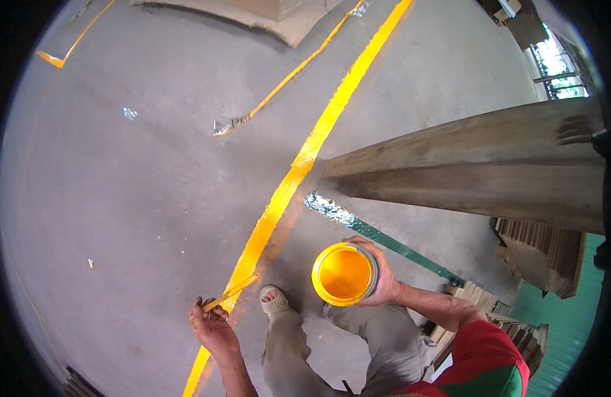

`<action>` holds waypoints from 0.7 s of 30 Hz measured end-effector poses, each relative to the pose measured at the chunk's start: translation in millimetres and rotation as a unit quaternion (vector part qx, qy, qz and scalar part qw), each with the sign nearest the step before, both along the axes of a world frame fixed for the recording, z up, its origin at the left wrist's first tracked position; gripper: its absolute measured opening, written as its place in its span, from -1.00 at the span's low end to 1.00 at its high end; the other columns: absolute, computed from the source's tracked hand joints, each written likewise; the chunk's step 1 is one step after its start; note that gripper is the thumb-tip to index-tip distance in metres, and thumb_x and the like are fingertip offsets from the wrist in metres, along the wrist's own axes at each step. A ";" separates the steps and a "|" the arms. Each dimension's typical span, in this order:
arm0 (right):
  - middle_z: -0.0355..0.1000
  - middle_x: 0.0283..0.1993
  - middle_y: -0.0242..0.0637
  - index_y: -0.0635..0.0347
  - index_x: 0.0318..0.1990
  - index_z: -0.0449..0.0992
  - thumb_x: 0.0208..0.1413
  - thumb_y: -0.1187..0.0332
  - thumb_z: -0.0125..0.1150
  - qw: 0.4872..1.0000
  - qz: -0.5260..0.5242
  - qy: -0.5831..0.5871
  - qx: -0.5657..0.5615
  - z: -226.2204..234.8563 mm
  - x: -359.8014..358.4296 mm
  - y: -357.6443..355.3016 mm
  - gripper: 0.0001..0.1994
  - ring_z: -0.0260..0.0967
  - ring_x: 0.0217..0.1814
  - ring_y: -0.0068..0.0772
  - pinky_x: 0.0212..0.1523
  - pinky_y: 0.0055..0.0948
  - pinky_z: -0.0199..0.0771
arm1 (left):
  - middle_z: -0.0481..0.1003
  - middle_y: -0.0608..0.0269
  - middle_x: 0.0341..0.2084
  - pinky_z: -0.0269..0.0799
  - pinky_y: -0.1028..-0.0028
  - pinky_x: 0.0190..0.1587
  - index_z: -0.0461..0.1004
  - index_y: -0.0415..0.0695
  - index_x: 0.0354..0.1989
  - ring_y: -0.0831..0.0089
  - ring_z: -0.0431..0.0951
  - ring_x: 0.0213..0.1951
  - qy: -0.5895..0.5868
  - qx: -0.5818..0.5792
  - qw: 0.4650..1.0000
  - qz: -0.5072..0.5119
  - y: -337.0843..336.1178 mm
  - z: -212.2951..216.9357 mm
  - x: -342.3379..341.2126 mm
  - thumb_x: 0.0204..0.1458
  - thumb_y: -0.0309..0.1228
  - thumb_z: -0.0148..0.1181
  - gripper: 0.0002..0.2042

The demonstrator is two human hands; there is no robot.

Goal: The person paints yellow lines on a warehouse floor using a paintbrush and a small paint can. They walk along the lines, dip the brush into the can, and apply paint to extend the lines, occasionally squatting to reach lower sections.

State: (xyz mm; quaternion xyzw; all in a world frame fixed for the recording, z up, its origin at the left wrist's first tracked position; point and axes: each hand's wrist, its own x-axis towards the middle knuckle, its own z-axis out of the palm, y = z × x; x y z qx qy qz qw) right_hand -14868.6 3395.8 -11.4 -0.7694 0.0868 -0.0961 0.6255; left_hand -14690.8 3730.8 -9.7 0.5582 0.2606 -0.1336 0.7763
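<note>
My right hand (383,271) is wrapped round the side of an open paint can (317,283). The can is part full of yellow-orange paint (345,272), and its rim is smeared with the same colour. My left hand (213,331) is closed on a thin, paint-yellow stick-like piece (238,288); whether it is one piece or two side by side I cannot tell. The piece reaches out over a bright yellow painted line (300,167) that runs slantwise across the grey floor. My left hand is beside that line, and the can is to its right.
A brown post or beam (464,165) rises at the right. By its foot lies a green floor stripe (398,246) with a shiny end. A crumpled, yellow-edged strip (285,81) lies left of the line, near cardboard (292,26). Stacked cardboard (540,255) stands at the right.
</note>
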 end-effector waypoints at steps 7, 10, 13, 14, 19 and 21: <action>0.13 0.47 0.01 0.24 0.48 -0.03 -0.33 0.24 0.77 0.987 -0.094 0.128 -0.002 197.4 -35.8 39.3 0.23 0.08 0.55 -0.14 0.54 -0.13 0.03 | 0.46 0.31 -0.40 0.32 0.51 -0.37 0.41 -0.19 0.06 0.52 0.45 -0.40 0.014 -0.029 0.995 0.094 16.5 170.3 -4.5 0.30 -0.14 0.14 -0.63; 0.11 0.48 -0.01 0.25 0.48 -0.05 -0.29 0.29 0.75 0.983 -0.110 0.133 0.058 284.8 -47.0 63.1 0.21 0.05 0.57 -0.14 0.55 -0.13 0.01 | 0.47 0.33 -0.40 0.32 0.53 -0.38 0.42 -0.18 0.03 0.53 0.45 -0.39 0.027 -0.045 0.995 0.083 12.1 243.7 -15.4 0.30 -0.14 0.13 -0.65; 0.10 0.49 -0.03 0.26 0.48 -0.05 -0.27 0.34 0.73 0.987 -0.132 0.071 0.049 370.1 -57.6 83.6 0.18 0.05 0.57 -0.16 0.55 -0.13 0.01 | 0.47 0.34 -0.47 0.34 0.53 -0.41 0.42 -0.19 0.03 0.51 0.46 -0.45 0.020 -0.094 0.993 0.071 1.9 320.4 -30.7 0.29 -0.16 0.12 -0.66; 0.10 0.49 -0.03 0.26 0.47 -0.05 -0.27 0.34 0.73 0.983 -0.143 0.095 0.071 395.5 -61.5 90.4 0.18 0.05 0.57 -0.17 0.55 -0.13 0.01 | 0.47 0.34 -0.48 0.35 0.53 -0.42 0.42 -0.19 0.03 0.51 0.46 -0.46 0.016 -0.101 0.993 0.059 -1.4 345.2 -35.1 0.29 -0.17 0.12 -0.66; 0.12 0.47 -0.04 0.28 0.46 -0.04 -0.27 0.36 0.73 0.968 -0.215 0.011 0.129 494.3 -85.9 121.0 0.17 0.07 0.55 -0.19 0.55 -0.15 0.01 | 0.51 0.27 -0.48 0.41 0.52 -0.45 0.44 -0.19 0.00 0.47 0.50 -0.47 0.014 -0.181 0.983 0.023 -11.5 449.8 -49.5 0.28 -0.23 0.15 -0.71; 0.13 0.45 -0.05 0.28 0.46 -0.05 -0.29 0.37 0.74 0.957 -0.247 -0.021 0.150 521.2 -98.6 129.7 0.18 0.10 0.53 -0.20 0.55 -0.16 0.04 | 0.53 0.25 -0.45 0.42 0.52 -0.45 0.44 -0.19 -0.01 0.46 0.51 -0.46 -0.013 -0.192 0.981 -0.015 -18.6 485.4 -55.4 0.28 -0.26 0.14 -0.73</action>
